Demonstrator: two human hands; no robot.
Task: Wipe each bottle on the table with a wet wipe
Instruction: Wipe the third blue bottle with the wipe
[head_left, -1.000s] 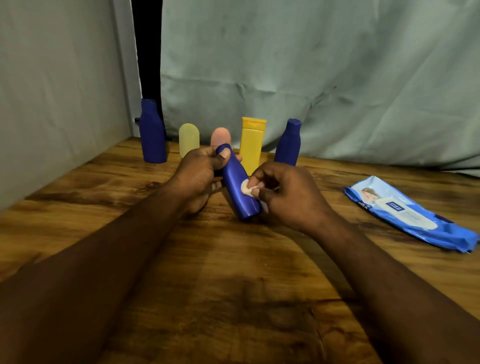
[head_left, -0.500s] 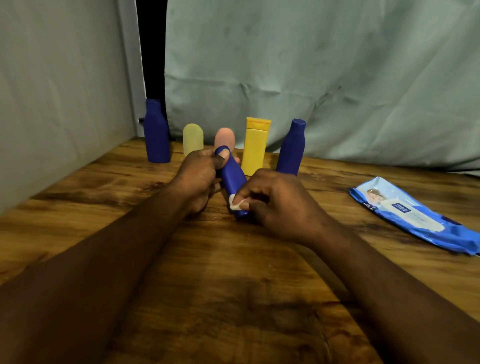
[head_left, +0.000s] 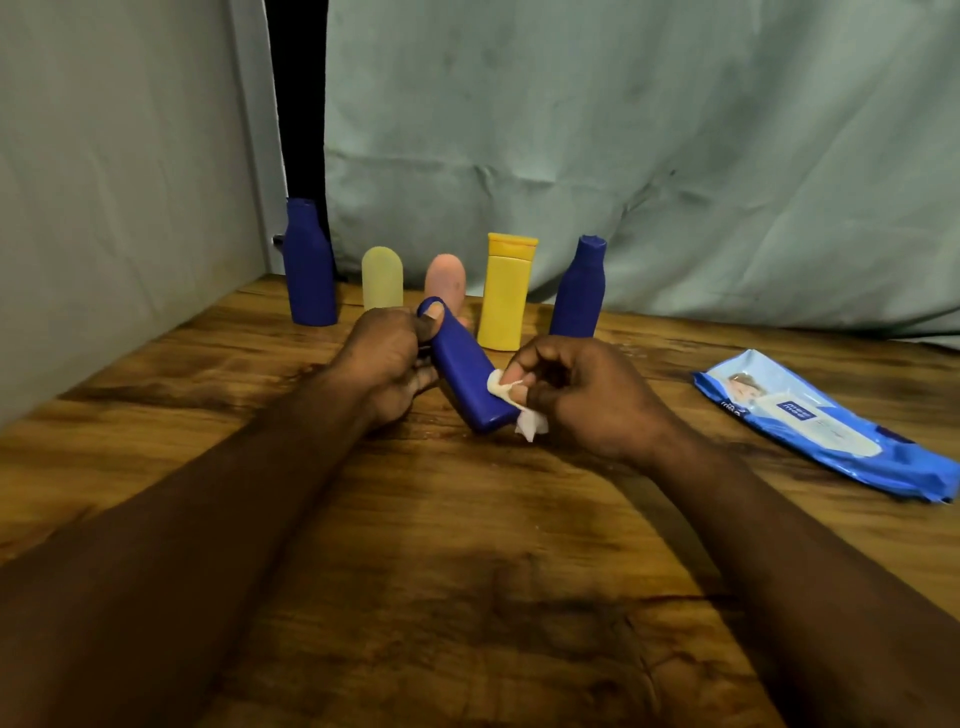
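Blue bottle (head_left: 465, 371) tilted, cap end up-left, base low over the table (head_left: 467, 571) (contact with the wood unclear). Left hand (head_left: 387, 358) grips its upper part, thumb on the cap. Right hand (head_left: 576, 395) pinches the wipe (head_left: 530, 427) against the bottle's lower right side, near the base. A row (head_left: 506, 296) of five other bottles stands behind. Pack (head_left: 821, 426) lies well right.

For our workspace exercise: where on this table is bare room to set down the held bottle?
Bare table lies between the left wall and the left hand, and between the right hand and the wipes pack. Crowded: the back edge, where five bottles stand in a row.
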